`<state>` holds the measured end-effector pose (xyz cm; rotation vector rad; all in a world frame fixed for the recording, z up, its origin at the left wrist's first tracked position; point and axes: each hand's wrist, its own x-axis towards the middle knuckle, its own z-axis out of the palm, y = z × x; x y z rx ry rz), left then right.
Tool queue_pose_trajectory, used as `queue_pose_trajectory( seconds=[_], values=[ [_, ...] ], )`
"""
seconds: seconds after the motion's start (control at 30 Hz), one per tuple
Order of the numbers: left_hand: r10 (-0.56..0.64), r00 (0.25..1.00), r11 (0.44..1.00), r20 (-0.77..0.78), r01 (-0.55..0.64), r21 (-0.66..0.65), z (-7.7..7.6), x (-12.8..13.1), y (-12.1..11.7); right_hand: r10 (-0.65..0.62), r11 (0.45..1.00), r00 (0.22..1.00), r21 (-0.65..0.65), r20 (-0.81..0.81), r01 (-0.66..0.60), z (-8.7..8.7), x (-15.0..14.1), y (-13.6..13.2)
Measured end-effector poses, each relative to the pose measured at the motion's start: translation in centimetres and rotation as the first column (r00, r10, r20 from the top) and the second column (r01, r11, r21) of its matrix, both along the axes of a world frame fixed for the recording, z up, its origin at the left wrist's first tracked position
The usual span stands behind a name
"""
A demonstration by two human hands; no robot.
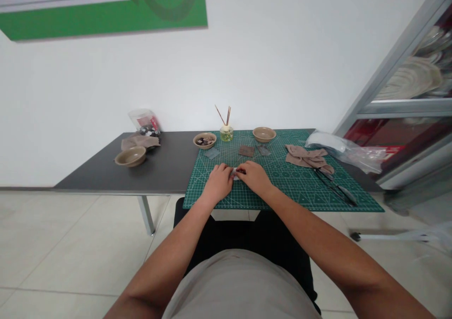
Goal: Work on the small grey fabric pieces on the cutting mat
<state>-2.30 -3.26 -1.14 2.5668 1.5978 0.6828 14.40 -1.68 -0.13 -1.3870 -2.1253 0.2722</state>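
Observation:
Both hands rest together on a green cutting mat on a dark table. My left hand and my right hand have their fingers curled and pinch a small pale piece between them; a dark bit shows at the right fingertips. What the piece is I cannot make out. Small brownish and grey patches lie on the mat just beyond the hands.
A beige bowl with dark pieces, a reed diffuser jar and another bowl stand at the mat's far edge. Beige cloth, scissors and a plastic bag lie right. A third bowl sits left.

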Motion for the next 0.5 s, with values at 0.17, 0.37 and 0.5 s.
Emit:
queue_pose_trajectory(
  seconds=[0.17, 0.37, 0.5],
  values=[
    [-0.023, 0.999, 0.999, 0.026, 0.024, -0.025, 0.27, -0.08, 0.23, 0.084, 0.996, 0.996, -0.015, 0.006, -0.084, 0.26, -0.04, -0.15],
    [-0.012, 1.000, 1.000, 0.019, 0.012, -0.009, 0.30, -0.06, 0.25, 0.078, 0.997, 0.996, -0.031, 0.041, -0.076, 0.75, -0.13, 0.18],
    [0.010, 1.000, 1.000, -0.002, -0.010, -0.005, 0.15, -0.06, 0.23, 0.195, 0.980, 0.981, -0.041, 0.019, -0.194, 0.88, -0.25, 0.09]
  ],
)
